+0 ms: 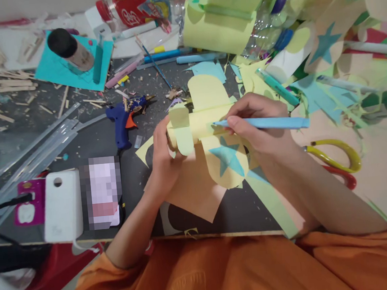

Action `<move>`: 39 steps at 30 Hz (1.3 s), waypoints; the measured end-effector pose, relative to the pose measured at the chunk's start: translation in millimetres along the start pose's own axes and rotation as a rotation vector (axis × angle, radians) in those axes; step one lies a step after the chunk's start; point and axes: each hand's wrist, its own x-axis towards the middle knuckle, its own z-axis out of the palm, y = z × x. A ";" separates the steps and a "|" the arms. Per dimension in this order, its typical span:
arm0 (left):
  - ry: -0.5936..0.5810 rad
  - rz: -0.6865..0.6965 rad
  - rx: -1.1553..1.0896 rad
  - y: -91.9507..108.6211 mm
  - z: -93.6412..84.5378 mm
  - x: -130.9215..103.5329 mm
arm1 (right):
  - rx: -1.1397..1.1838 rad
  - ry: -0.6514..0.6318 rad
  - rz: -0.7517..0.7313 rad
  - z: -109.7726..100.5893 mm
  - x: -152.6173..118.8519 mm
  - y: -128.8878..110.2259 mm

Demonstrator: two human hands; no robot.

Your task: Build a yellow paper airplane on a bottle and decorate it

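Observation:
A yellow paper airplane with rounded wings and a rolled tube body lies before me. One wing bears a blue star. My left hand is closed round the tail end of the tube, beside a small pale green upright strip. In my right hand is a light blue marker, pinched near its tip. The marker's tip meets the tube, or hovers just over it, near a small blue-green patch; actual contact I cannot tell. Under the plane lies a sheet of tan paper.
Left of my hands lie a blue glue gun, clear glue sticks, a white power bank and wood scraps. Yellow-handled scissors rest at right among paper offcuts. Plastic bottles and markers line the back.

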 end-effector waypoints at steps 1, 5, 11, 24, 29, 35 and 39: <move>-0.002 -0.002 0.000 -0.2 -0.1 0.0 | -0.002 -0.002 -0.008 -0.4 0.6 -0.1; 0.008 -0.044 -0.042 -1.3 0.3 1.1 | -0.015 -0.018 -0.051 0.0 2.3 2.2; 0.017 -0.074 -0.062 -2.1 1.0 2.3 | -0.056 0.005 -0.089 -0.2 0.1 11.9; 0.002 -0.039 -0.057 -6.4 1.5 2.4 | -0.096 0.004 -0.095 1.4 3.7 6.6; 0.014 -0.065 -0.071 -3.0 2.6 2.2 | -0.113 -0.022 -0.108 -0.2 3.7 8.0; 0.014 -0.103 -0.085 -4.2 0.9 1.8 | -0.107 -0.046 -0.074 -2.1 2.9 9.2; 0.020 -0.119 -0.083 -2.0 0.4 1.7 | -0.102 -0.029 -0.054 -2.5 3.5 7.7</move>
